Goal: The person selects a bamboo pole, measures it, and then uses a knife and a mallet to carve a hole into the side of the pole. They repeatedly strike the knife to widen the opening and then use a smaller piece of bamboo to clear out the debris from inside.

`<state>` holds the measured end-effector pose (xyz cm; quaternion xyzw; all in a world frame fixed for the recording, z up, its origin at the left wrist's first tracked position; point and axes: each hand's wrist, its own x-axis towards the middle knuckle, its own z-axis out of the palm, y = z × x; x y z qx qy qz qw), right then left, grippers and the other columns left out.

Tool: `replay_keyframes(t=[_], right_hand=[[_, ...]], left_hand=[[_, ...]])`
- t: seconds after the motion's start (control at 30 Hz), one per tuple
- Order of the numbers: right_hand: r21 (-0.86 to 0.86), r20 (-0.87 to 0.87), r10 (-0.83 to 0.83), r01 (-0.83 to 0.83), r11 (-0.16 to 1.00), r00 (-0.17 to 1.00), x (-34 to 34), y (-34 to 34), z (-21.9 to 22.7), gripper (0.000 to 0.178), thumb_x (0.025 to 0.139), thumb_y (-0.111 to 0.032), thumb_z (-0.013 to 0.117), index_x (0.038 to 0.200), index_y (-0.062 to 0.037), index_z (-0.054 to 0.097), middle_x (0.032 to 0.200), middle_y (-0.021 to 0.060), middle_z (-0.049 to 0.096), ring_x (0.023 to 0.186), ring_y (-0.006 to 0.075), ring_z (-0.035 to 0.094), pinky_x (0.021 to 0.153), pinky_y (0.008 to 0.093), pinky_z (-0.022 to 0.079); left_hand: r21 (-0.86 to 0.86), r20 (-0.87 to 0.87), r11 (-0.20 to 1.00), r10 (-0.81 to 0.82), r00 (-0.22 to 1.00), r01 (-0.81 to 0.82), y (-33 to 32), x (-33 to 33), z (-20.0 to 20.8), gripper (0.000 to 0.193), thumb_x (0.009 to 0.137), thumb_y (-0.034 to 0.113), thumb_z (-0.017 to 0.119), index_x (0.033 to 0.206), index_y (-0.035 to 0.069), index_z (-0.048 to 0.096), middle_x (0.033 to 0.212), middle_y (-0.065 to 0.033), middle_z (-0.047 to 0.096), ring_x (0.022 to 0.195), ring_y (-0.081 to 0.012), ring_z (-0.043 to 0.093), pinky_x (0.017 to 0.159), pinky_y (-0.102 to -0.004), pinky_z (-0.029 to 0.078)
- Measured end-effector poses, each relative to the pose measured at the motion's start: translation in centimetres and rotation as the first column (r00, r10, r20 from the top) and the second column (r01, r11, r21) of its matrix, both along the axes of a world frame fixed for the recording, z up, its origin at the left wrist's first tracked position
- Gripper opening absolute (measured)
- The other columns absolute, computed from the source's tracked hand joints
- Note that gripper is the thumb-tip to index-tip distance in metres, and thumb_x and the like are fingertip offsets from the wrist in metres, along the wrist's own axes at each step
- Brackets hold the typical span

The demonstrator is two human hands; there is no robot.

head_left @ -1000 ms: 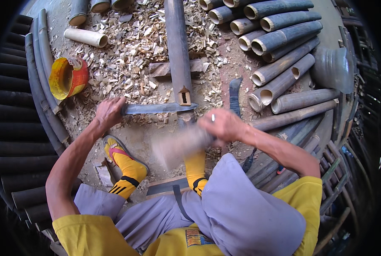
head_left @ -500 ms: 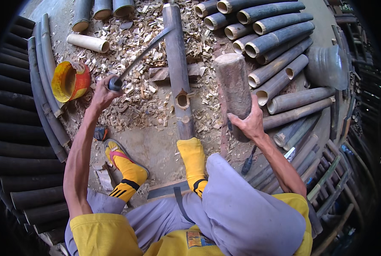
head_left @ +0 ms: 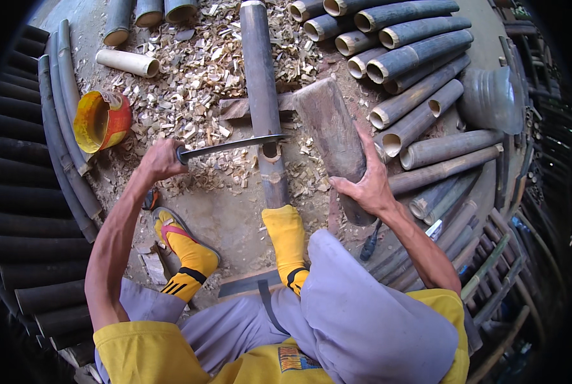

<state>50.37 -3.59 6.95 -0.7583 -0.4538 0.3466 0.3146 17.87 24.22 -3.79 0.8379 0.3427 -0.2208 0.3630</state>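
Note:
My left hand (head_left: 162,159) is closed round the dark handle of a long knife (head_left: 234,144). Its blade reaches right, across a bamboo pole (head_left: 260,70), at the upper edge of a hole (head_left: 271,152) cut in the pole; whether it touches cannot be made out. My right hand (head_left: 372,182) grips a thick wooden block (head_left: 330,125) by its lower part, tilted with its top end toward the pole. My yellow-socked foot (head_left: 284,233) presses on the pole's near end. Under the pole lies a wooden support (head_left: 234,109).
Wood chips (head_left: 196,83) cover the ground around the pole. Cut bamboo pieces (head_left: 420,57) are stacked at the right, dark bamboo (head_left: 36,237) at the left. A red-yellow bucket (head_left: 115,125) stands left, a clear plastic container (head_left: 487,96) far right. A dark-handled tool (head_left: 370,244) lies near my knee.
The knife has swung from pointing up and away to lying across the pole by the hole, as my left hand came nearer. The wooden block's top has tipped left toward the pole.

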Motion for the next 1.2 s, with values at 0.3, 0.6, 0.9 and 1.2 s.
replay_keyframes(t=[0.3, 0.6, 0.9, 1.2], right_hand=[[-0.259, -0.182, 0.072, -0.118, 0.959, 0.981, -1.2, -0.8, -3.1, 0.100, 0.068, -0.028, 0.077, 0.148, -0.0096, 0.019, 0.134, 0.0244, 0.047, 0.115, 0.0349, 0.056, 0.099, 0.0424, 0.044], [0.346, -0.232, -0.285, 0.353, 0.869, 0.930, -1.3, 4.2, 3.5, 0.090, 0.071, -0.024, 0.073, 0.142, 0.0025, 0.024, 0.124, 0.0193, 0.048, 0.112, 0.0261, 0.051, 0.098, 0.0364, 0.041], [-0.200, -0.462, -0.289, 0.219, 0.955, 0.839, -1.0, -0.9, 0.3, 0.105, 0.067, -0.031, 0.080, 0.145, 0.0032, 0.020, 0.138, 0.0230, 0.041, 0.126, 0.0287, 0.044, 0.106, 0.0353, 0.033], [-0.302, -0.453, -0.253, 0.120, 0.946, 0.855, -2.0, -3.1, -1.6, 0.103, 0.066, -0.032, 0.080, 0.145, 0.0021, 0.024, 0.134, 0.0226, 0.046, 0.124, 0.0289, 0.046, 0.106, 0.0364, 0.035]], left_hand=[[-0.028, -0.020, 0.999, -0.047, 0.999, 0.046, 0.4, 0.5, -1.0, 0.025, 0.061, 0.020, 0.067, 0.075, -0.001, 0.065, 0.063, -0.0144, 0.064, 0.056, -0.0243, 0.062, 0.060, -0.0368, 0.050], [-0.036, -0.006, 0.998, -0.058, 0.998, 0.058, 0.6, -1.1, -1.5, 0.027, 0.060, 0.017, 0.066, 0.074, -0.006, 0.064, 0.061, -0.0203, 0.062, 0.054, -0.0293, 0.061, 0.055, -0.0405, 0.050], [-0.126, -0.100, 0.990, -0.068, 0.993, 0.055, 2.0, -1.0, -2.3, 0.034, 0.056, 0.021, 0.070, 0.076, -0.005, 0.064, 0.064, -0.0157, 0.063, 0.057, -0.0270, 0.061, 0.059, -0.0382, 0.050], [0.392, 0.060, 0.919, -0.078, 0.995, 0.048, -2.9, -2.7, -0.5, 0.027, 0.062, 0.010, 0.070, 0.085, 0.006, 0.057, 0.069, -0.0108, 0.061, 0.062, -0.0308, 0.061, 0.060, -0.0414, 0.050]])
